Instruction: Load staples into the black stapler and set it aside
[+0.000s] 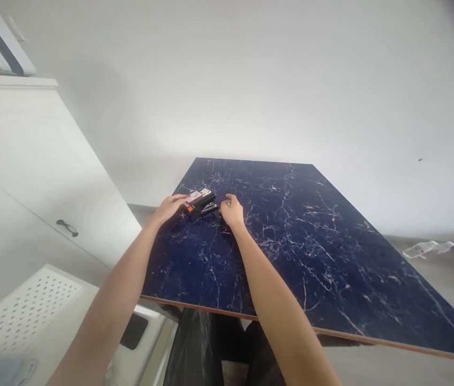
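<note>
A black stapler with an orange patch lies on the dark blue marbled table, left of its middle. Against its far side is a small red and white box. My left hand is at the left end of the box, its fingertips touching it; the thumb side is partly hidden. Just right of the stapler's front end is my right hand, its fingers curled with the index finger and thumb apart and nothing visible between them.
A white cabinet with a dark handle stands at the left. Below it is a white perforated panel. A clear plastic bottle lies beyond the table's right edge. A pale wall rises behind the table.
</note>
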Tool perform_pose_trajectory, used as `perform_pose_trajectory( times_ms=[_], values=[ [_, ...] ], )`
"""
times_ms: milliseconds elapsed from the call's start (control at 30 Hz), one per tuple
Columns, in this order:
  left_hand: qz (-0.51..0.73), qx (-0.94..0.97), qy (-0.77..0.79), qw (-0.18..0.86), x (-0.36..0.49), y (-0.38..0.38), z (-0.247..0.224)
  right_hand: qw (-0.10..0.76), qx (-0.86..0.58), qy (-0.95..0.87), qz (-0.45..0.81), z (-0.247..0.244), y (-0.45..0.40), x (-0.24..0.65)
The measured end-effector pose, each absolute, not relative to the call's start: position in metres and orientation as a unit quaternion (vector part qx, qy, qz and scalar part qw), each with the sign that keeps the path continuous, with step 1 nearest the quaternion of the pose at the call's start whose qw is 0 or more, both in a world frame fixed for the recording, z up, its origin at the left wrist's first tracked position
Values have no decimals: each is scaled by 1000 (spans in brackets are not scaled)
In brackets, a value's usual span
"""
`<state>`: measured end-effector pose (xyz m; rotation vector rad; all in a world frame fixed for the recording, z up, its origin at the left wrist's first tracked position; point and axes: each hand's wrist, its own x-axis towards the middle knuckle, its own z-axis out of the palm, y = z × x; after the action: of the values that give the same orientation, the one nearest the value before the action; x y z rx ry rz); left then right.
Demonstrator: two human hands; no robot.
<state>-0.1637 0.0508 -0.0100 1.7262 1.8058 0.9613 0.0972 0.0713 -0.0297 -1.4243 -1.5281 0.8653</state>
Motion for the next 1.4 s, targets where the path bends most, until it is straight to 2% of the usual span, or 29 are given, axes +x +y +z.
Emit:
perform_pose_trajectory(
  times_ms=[200, 467, 600, 767, 867, 967, 1167, 1267, 1400],
  values=[
    [348, 653, 646, 185, -158, 51, -14, 422, -536, -676, 278, -31, 66, 92],
    [445, 622, 626, 148, -156, 54, -17, 408, -487, -722, 275, -38, 69, 92],
    [522, 582, 603, 159, -151, 54, -13, 439, -469, -706, 297, -38, 68, 94],
    [623, 527, 530, 231, -135, 48, 4, 526, -500, -604, 328, -29, 53, 101],
    [574, 571, 499, 308, -116, 36, 16, 567, -428, -579, 400, -24, 43, 103],
    [512, 624, 470, 356, -97, 23, 22, 572, -346, -572, 475, -23, 40, 102],
    [481, 602, 417, 482, -85, 15, 21, 569, -336, -505, 555, -25, 46, 100],
    [491, 591, 405, 494, -86, 16, 18, 569, -306, -474, 598, -25, 47, 101],
    [510, 572, 453, 455, -85, 20, 12, 558, -298, -479, 609, -24, 45, 100]
  ],
)
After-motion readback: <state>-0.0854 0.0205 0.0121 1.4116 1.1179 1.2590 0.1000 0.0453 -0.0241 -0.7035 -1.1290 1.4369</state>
